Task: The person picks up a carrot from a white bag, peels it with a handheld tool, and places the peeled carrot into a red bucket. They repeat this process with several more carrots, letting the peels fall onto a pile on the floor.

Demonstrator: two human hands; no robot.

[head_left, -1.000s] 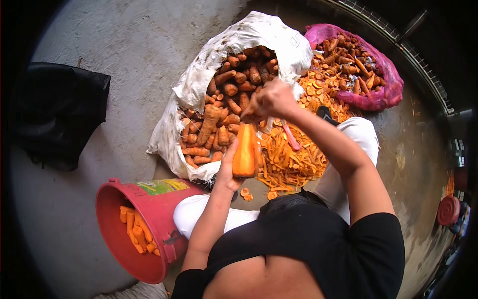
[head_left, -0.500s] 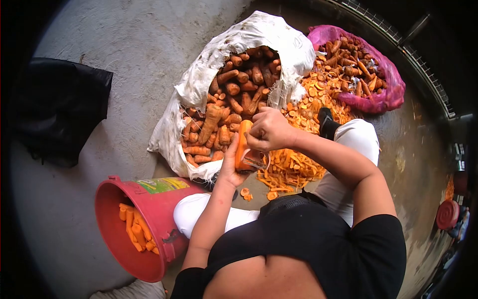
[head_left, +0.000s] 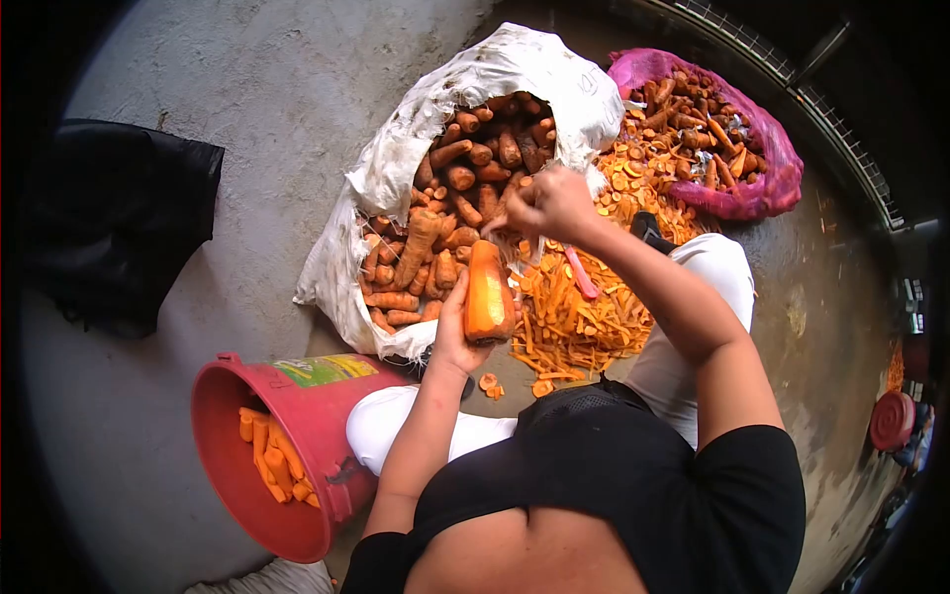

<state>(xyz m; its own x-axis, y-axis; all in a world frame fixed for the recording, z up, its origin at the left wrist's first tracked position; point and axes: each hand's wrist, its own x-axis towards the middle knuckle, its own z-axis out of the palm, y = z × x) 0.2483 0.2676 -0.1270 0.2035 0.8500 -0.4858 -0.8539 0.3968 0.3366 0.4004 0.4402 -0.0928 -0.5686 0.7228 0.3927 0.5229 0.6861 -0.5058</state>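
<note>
My left hand is wrapped round a thick, partly peeled carrot, held upright over the heap with a bright orange stripped face towards me. Up beyond the carrot's tip, my right hand is closed on a peeler, which shows only as a motion blur below the fingers. Behind both hands, unpeeled carrots fill the mouth of a white sack. Orange peelings lie heaped on the floor under my right forearm, with a pink handle-like piece on top.
A red bucket lies on its side at the left, with peeled carrots inside. At the back right is a pink mesh sack of carrots and scraps. Black sheeting lies at the far left. A red round object is at the right edge.
My right hand has lifted with the peeler from the carrot's lower side up past its tip. More of the carrot's peeled face and the pink piece now show. My left hand has barely moved.
</note>
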